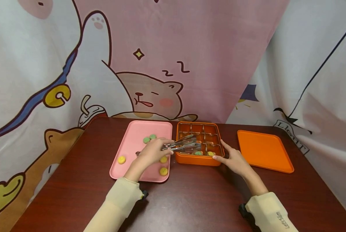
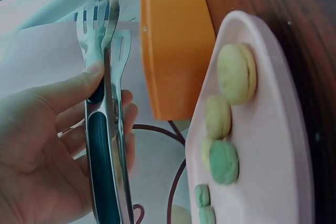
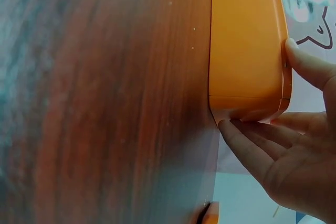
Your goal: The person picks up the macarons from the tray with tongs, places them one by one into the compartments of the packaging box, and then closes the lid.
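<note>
My left hand (image 1: 152, 153) grips metal tongs (image 1: 184, 145) over the pink tray (image 1: 138, 129), their tips reaching above the orange divided box (image 1: 198, 159). In the left wrist view the tongs (image 2: 105, 103) lie closed between thumb and fingers, with nothing seen in their tips. Yellow and green macarons (image 2: 236, 74) lie on the pink tray (image 2: 273, 182). A green macaron (image 1: 198, 153) and a yellow one (image 1: 210, 153) sit in the box's front cells. My right hand (image 1: 232, 158) rests straight fingers (image 3: 247, 145) against the box's near right corner (image 3: 247, 51).
An orange lid (image 1: 262, 149) lies flat to the right of the box. The dark wooden table (image 1: 190, 199) stretches toward me. A cartoon-printed cloth backdrop (image 1: 149, 64) hangs behind and beside the table.
</note>
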The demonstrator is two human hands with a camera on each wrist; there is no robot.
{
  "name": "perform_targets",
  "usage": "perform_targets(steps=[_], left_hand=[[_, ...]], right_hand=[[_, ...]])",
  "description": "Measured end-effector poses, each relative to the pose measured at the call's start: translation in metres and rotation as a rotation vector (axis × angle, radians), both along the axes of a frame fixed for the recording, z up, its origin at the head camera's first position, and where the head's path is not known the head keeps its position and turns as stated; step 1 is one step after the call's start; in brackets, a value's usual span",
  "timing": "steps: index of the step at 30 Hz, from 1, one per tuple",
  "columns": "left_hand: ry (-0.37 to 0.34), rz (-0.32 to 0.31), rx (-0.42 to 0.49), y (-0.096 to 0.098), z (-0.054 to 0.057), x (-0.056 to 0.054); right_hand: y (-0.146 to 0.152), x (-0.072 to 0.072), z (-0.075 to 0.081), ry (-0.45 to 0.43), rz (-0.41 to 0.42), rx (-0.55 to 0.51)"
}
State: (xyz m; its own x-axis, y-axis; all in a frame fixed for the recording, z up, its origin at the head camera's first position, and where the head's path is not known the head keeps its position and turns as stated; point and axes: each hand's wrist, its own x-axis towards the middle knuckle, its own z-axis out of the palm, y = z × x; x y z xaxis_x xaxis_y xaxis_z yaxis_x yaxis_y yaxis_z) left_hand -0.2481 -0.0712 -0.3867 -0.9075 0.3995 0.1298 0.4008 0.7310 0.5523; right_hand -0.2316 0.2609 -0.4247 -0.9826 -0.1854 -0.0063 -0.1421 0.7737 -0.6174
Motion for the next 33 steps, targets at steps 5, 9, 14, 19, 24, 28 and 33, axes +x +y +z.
perform_targets(steps=[5,9,14,19,24,28,33], left_hand=[[0.054,0.035,0.042,-0.018,0.008,0.014],[0.083,0.076,0.059,-0.035,0.013,0.026],[0.107,0.116,0.091,-0.057,0.016,0.039],[0.153,0.176,0.061,-0.079,0.016,0.053],[0.183,0.246,0.027,-0.104,0.014,0.068],[0.176,0.291,-0.009,-0.123,0.009,0.074],[0.157,0.319,-0.030,-0.142,-0.002,0.078]], right_hand=[[0.000,0.001,0.000,0.001,0.003,-0.010],[0.000,0.000,-0.001,0.014,0.002,-0.009],[0.001,0.001,-0.002,0.012,0.000,-0.013],[0.002,0.000,-0.003,0.001,0.000,-0.024],[0.001,0.000,-0.003,-0.001,0.000,-0.025],[0.000,0.000,-0.004,-0.001,-0.001,-0.025],[0.000,0.001,-0.004,0.002,-0.007,-0.030]])
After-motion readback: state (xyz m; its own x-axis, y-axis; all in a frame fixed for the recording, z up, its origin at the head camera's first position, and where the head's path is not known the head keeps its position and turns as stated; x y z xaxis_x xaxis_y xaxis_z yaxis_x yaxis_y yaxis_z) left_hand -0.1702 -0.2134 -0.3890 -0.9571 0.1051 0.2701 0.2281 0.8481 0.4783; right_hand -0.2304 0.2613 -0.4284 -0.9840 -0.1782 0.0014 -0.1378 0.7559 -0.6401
